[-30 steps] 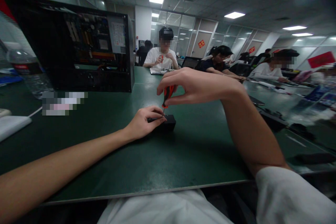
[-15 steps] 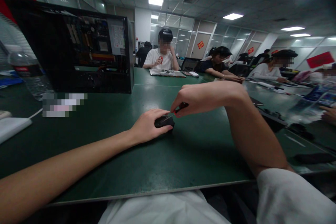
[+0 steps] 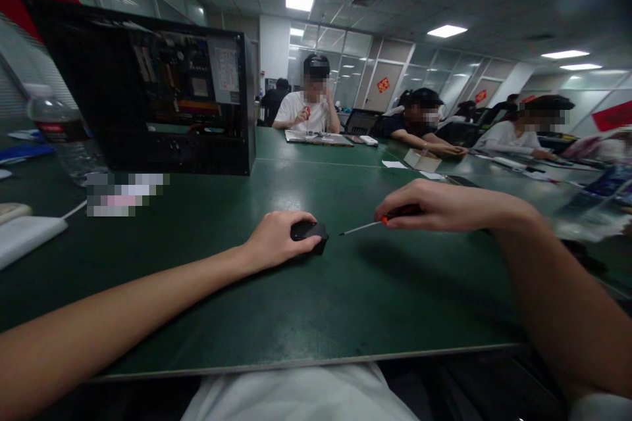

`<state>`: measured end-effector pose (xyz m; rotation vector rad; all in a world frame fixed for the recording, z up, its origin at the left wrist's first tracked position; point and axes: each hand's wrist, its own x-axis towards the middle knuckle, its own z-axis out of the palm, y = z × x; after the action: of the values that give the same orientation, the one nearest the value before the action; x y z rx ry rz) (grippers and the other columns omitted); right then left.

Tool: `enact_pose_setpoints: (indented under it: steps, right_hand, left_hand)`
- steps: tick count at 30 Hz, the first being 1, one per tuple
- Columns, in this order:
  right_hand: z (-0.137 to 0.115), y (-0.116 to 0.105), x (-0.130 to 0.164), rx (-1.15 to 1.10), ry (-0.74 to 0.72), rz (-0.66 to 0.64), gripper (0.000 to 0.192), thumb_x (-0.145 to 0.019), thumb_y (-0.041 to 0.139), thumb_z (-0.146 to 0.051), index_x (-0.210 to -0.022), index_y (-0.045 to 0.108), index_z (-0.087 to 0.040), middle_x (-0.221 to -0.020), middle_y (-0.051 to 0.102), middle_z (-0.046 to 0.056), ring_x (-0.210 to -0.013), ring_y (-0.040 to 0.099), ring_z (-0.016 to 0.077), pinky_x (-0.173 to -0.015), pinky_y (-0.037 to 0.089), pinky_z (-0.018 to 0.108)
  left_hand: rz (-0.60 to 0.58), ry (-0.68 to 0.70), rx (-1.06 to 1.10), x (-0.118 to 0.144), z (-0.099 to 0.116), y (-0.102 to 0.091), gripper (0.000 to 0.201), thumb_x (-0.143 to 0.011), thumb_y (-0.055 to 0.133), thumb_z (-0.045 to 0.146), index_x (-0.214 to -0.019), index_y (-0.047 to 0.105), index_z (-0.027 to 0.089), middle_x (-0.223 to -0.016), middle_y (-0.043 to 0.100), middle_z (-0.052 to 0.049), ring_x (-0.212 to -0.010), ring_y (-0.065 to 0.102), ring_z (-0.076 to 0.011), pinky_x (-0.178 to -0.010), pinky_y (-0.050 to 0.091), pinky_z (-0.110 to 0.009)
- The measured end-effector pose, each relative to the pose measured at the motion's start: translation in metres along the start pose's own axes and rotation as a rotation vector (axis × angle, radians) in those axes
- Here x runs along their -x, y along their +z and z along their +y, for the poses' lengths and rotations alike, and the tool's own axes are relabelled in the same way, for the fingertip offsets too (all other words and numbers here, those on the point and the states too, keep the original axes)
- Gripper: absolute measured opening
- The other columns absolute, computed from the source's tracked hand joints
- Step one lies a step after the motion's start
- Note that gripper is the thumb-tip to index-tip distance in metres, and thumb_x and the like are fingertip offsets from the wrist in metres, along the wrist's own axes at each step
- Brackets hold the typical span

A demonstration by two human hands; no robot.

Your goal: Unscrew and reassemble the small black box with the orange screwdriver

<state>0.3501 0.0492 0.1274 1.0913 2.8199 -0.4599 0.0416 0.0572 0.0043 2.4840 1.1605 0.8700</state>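
Note:
My left hand (image 3: 280, 237) is closed round a small black box-shaped part (image 3: 316, 237) that rests on the green tabletop (image 3: 296, 316). Its thumb and fingers grip the sides, and the palm hides the far end. To the right, my right hand (image 3: 417, 207) grips a screwdriver (image 3: 363, 228) with a red and black handle. The thin metal shaft points left and slightly down. Its tip is a short way right of the black part, apart from it.
An open computer case (image 3: 197, 99) stands at the back left beside a plastic bottle (image 3: 66, 135). A white device with a cable (image 3: 32, 240) lies at the left edge. A small box (image 3: 422, 160) and papers lie behind my right hand. Several people sit across the table.
My right hand has moved right with the screwdriver, and the tip has come away from the black part. My left hand stays on the part. The view has shifted slightly.

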Motion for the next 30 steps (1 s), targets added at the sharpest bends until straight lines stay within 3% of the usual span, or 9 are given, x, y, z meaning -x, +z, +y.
enact_pose_setpoints:
  steps: [4,11,19,30]
  right_hand:
    - [0.008,0.016,-0.008,-0.056,-0.036,0.113,0.037,-0.097,0.055,-0.046,-0.11,0.073,-0.017,-0.102,0.073,0.006,-0.087,0.067,0.0163,-0.077,0.048,0.025]
    - [0.024,0.039,-0.03,-0.076,-0.109,0.139,0.038,-0.096,0.056,-0.043,-0.109,0.072,-0.013,-0.1,0.073,0.008,-0.086,0.066,0.0159,-0.077,0.048,0.026]
    - [0.034,0.044,-0.035,-0.101,-0.128,0.179,0.035,-0.094,0.058,-0.04,-0.104,0.073,-0.011,-0.091,0.072,0.006,-0.077,0.063,0.0139,-0.07,0.046,0.024]
    - [0.027,0.047,-0.038,-0.12,-0.199,0.198,0.033,-0.095,0.058,-0.04,-0.104,0.073,-0.011,-0.09,0.072,0.006,-0.076,0.062,0.0128,-0.068,0.045,0.023]
  left_hand:
    - [-0.005,-0.004,-0.005,0.001,-0.002,0.0,0.042,-0.087,0.069,0.046,-0.119,0.074,0.02,-0.111,0.078,-0.005,-0.096,0.073,-0.024,-0.084,0.053,-0.032]
    - [-0.011,0.036,-0.013,0.0,-0.004,0.0,0.042,-0.09,0.065,0.049,-0.118,0.075,0.02,-0.113,0.078,-0.005,-0.099,0.072,-0.0243,-0.083,0.051,-0.032]
    - [-0.021,0.033,-0.034,-0.001,-0.004,-0.001,0.041,-0.09,0.064,0.05,-0.116,0.074,0.02,-0.11,0.077,-0.005,-0.093,0.071,-0.0237,-0.077,0.049,-0.031]
    - [-0.037,0.058,-0.058,-0.001,-0.006,-0.002,0.039,-0.092,0.062,0.049,-0.115,0.072,0.02,-0.109,0.076,-0.006,-0.092,0.07,-0.0234,-0.075,0.049,-0.031]
